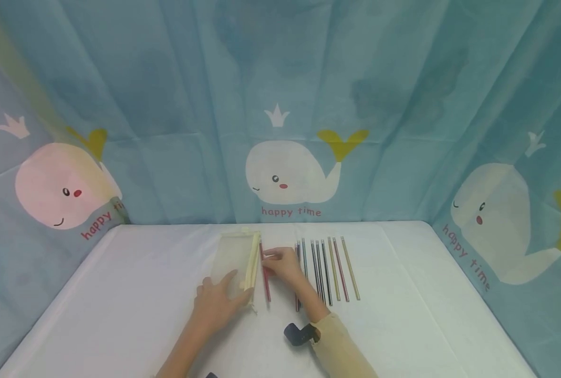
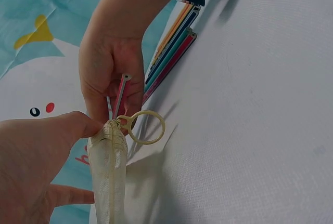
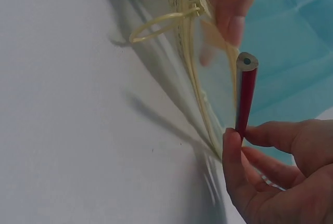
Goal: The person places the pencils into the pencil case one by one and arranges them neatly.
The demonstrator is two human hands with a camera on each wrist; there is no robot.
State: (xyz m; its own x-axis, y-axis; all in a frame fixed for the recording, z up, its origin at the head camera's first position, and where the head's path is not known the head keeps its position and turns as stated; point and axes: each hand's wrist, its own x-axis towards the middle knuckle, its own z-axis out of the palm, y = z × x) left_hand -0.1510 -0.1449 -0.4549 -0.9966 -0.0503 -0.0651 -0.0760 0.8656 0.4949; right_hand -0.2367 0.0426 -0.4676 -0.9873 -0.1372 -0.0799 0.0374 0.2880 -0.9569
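Observation:
A translucent mesh zipper pouch with cream edging stands on its side on the table. My left hand grips its near end, thumb on the edge by the zipper's ring pull. In the right wrist view the zipper edges stand apart, leaving the mouth spread. Just right of the pouch, my right hand pinches a red pencil between thumb and fingers. The pencil runs lengthwise along the pouch's mouth, its flat end toward me.
To the right lies a row of several pencils, among them dark pencils, another red pencil and a gold pencil. All rest on the white table. A blue whale-print curtain hangs behind and along both sides.

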